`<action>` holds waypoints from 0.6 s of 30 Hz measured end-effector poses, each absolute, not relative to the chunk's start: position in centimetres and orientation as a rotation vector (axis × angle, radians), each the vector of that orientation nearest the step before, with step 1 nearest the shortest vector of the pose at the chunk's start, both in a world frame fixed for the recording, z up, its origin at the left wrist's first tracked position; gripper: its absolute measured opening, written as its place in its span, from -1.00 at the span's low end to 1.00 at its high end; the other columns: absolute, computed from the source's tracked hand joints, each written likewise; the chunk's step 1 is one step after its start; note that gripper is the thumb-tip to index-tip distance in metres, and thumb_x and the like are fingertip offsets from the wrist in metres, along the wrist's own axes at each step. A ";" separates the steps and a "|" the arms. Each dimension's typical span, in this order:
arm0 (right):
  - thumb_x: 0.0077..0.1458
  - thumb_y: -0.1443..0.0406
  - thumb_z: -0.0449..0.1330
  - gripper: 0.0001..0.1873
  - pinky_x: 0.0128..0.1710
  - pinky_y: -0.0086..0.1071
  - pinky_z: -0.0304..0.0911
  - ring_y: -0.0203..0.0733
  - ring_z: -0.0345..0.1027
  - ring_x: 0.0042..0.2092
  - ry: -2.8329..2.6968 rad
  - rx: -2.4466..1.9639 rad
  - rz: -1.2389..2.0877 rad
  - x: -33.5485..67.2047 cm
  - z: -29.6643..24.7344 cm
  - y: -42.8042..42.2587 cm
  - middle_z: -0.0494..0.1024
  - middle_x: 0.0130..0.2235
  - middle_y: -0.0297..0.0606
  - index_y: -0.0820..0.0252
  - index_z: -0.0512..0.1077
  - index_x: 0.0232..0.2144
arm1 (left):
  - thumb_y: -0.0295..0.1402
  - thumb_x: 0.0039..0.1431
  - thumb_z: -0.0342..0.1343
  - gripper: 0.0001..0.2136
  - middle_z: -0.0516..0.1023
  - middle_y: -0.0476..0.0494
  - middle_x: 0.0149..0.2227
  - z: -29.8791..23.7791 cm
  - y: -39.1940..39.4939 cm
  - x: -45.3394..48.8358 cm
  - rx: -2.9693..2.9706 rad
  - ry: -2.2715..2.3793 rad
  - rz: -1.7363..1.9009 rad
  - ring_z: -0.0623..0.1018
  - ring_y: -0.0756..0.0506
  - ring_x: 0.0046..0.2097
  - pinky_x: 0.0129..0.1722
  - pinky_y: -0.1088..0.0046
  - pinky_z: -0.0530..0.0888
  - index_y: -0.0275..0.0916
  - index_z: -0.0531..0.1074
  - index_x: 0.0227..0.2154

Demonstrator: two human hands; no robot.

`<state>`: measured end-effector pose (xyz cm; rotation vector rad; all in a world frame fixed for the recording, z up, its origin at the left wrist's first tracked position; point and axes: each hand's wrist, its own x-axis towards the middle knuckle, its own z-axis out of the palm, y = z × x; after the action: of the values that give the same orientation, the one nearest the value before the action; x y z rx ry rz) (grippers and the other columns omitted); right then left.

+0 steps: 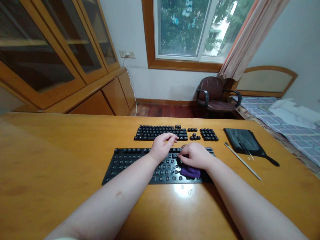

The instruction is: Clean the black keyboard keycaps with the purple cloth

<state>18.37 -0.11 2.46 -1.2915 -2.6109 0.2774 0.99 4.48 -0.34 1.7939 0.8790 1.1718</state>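
Note:
A black keyboard (125, 165) lies across the table in front of me, most of its keycaps off and its switches bare. Its top row still carries caps. Behind it, loose black keycaps (150, 133) are laid out in keyboard order. My left hand (162, 145) hovers between the two, thumb and bent fingers together near the loose caps; what they hold, if anything, is hidden. Over the keyboard's right half, my right hand (196, 155) is closed, fingertips down by a dark keycap (174, 155). Whether it grips anything is unclear. A purple cloth (190, 172) lies under it on the switches.
To the right lie a thin light-coloured stick with a dark tip (243, 161) and a black pouch (243, 140) with thin wire prongs (247, 153) on it. Beyond the wooden table (62, 166) stand an office chair (215, 93), a bed (287, 113) and a glass-fronted cabinet (82, 80).

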 end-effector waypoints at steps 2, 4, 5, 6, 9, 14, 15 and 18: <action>0.10 0.26 0.05 -0.69 -0.48 -0.42 0.00 -0.31 0.25 -0.53 -2.617 -1.283 0.268 18.4 2.4 -0.1 0.50 -0.55 -0.31 0.17 0.48 -0.59 | -0.30 0.20 -0.03 -0.78 0.54 -0.13 -0.37 -0.4 4.5 1.0 1.786 0.876 1.170 0.52 -0.01 -0.35 -0.37 0.52 0.46 -0.29 0.47 -0.35; 0.11 0.27 0.05 -0.70 -0.48 -0.42 0.01 -0.31 0.25 -0.52 -2.626 -1.275 0.262 18.4 2.4 -0.1 0.50 -0.55 -0.31 0.17 0.47 -0.58 | -0.30 0.20 -0.03 -0.78 0.54 -0.13 -0.36 -0.3 4.5 1.0 1.785 0.876 1.164 0.52 -0.01 -0.35 -0.37 0.52 0.46 -0.30 0.47 -0.36; 0.11 0.27 0.04 -0.70 -0.47 -0.43 0.02 -0.31 0.26 -0.51 -2.633 -1.271 0.254 18.4 2.3 -0.1 0.50 -0.54 -0.31 0.17 0.47 -0.58 | -0.30 0.20 -0.03 -0.78 0.54 -0.13 -0.36 -0.3 4.5 1.0 1.788 0.878 1.164 0.52 -0.01 -0.34 -0.37 0.52 0.46 -0.30 0.47 -0.36; 0.11 0.27 0.04 -0.70 -0.46 -0.42 0.04 -0.30 0.27 -0.50 -2.640 -1.266 0.241 18.4 2.3 -0.1 0.50 -0.54 -0.30 0.17 0.47 -0.57 | -0.31 0.20 -0.03 -0.78 0.54 -0.13 -0.36 -0.3 4.4 1.0 1.791 0.880 1.164 0.52 -0.01 -0.34 -0.37 0.52 0.46 -0.30 0.47 -0.36; 0.13 0.24 0.03 -0.73 -0.38 -0.42 0.12 -0.26 0.34 -0.42 -2.633 -1.244 0.220 18.4 2.1 -0.2 0.52 -0.47 -0.27 0.17 0.49 -0.45 | -0.31 0.21 -0.04 -0.78 0.54 -0.14 -0.36 -0.3 4.4 0.9 1.791 0.879 1.167 0.52 -0.02 -0.34 -0.37 0.51 0.46 -0.29 0.46 -0.35; 0.16 0.16 0.04 -0.71 -0.28 -0.36 0.22 -0.16 0.39 -0.24 -2.530 -1.363 0.136 18.2 1.7 -0.1 0.51 -0.23 -0.18 0.15 0.45 -0.18 | -0.30 0.21 -0.05 -0.78 0.54 -0.13 -0.36 -0.2 4.5 0.9 1.803 0.880 1.164 0.52 -0.03 -0.34 -0.34 0.48 0.48 -0.28 0.46 -0.34; 0.15 0.16 0.05 -0.70 -0.27 -0.35 0.24 -0.16 0.39 -0.23 -2.515 -1.384 0.128 18.1 1.7 0.0 0.49 -0.19 -0.17 0.15 0.44 -0.16 | -0.30 0.21 -0.05 -0.78 0.55 -0.13 -0.36 -0.2 4.5 0.9 1.806 0.884 1.164 0.53 -0.03 -0.33 -0.33 0.47 0.48 -0.28 0.46 -0.34; 0.16 0.18 0.04 -0.71 -0.23 -0.35 0.26 -0.17 0.39 -0.20 -2.447 -1.417 0.141 18.2 1.4 0.3 0.47 -0.14 -0.17 0.14 0.43 -0.14 | -0.30 0.20 -0.04 -0.78 0.55 -0.13 -0.36 -0.1 4.5 0.9 1.814 0.894 1.170 0.53 -0.04 -0.33 -0.31 0.45 0.48 -0.27 0.47 -0.35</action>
<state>18.16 0.27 1.39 -1.4172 -2.4466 0.1411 0.92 4.47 -0.09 1.8137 0.8935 1.1701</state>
